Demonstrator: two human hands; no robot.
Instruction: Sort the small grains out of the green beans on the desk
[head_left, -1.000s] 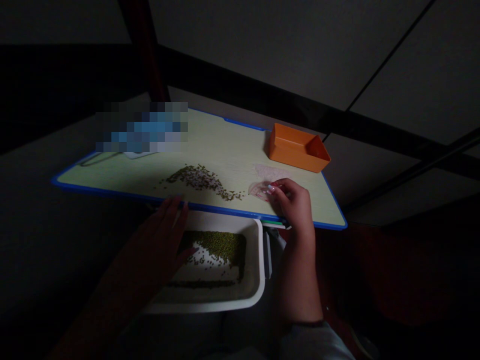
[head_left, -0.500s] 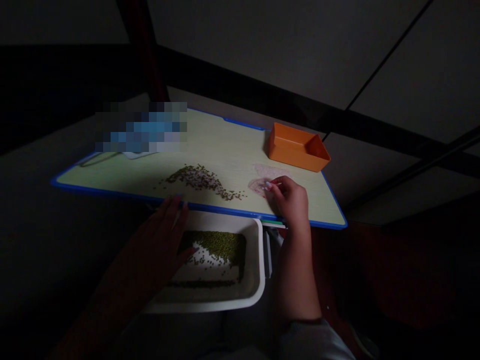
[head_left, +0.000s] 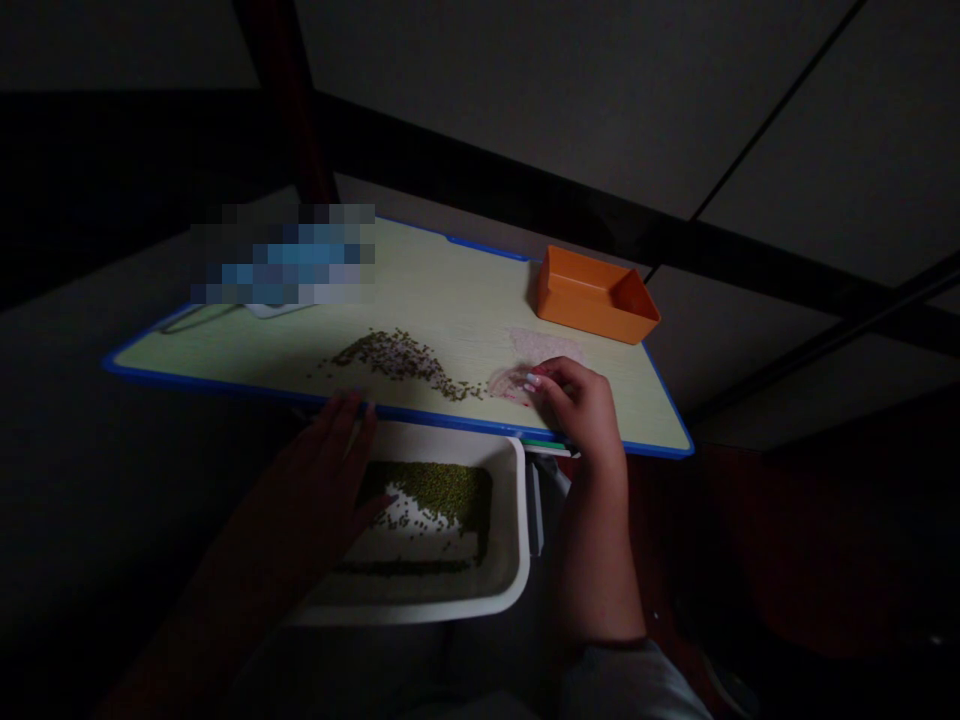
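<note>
My right hand (head_left: 577, 400) is closed in a pinch over the right part of the pale table (head_left: 450, 290). Between thumb and fingers it grips a thin, see-through pinkish piece (head_left: 507, 386) with reddish marks, whose kind I cannot make out. A similar pinkish patch (head_left: 544, 345) lies just behind it. My left hand (head_left: 330, 470), dim in shadow, is open with fingers stretched along the table's front edge and thumb over the white tub (head_left: 519, 530). Small green beans (head_left: 442, 487) lie inside that tub. A loose heap of mixed green and pale bits (head_left: 397, 355) spreads on the table.
An orange open box (head_left: 600, 318) stands at the table's back right. A blurred-out blue and white thing (head_left: 292, 265) is at the back left. The table has a raised blue rim (head_left: 225, 384). A wall rises behind it, and the surroundings are very dark.
My right hand has shifted slightly, and the see-through piece has moved a little left and toward me. My left hand has stayed still.
</note>
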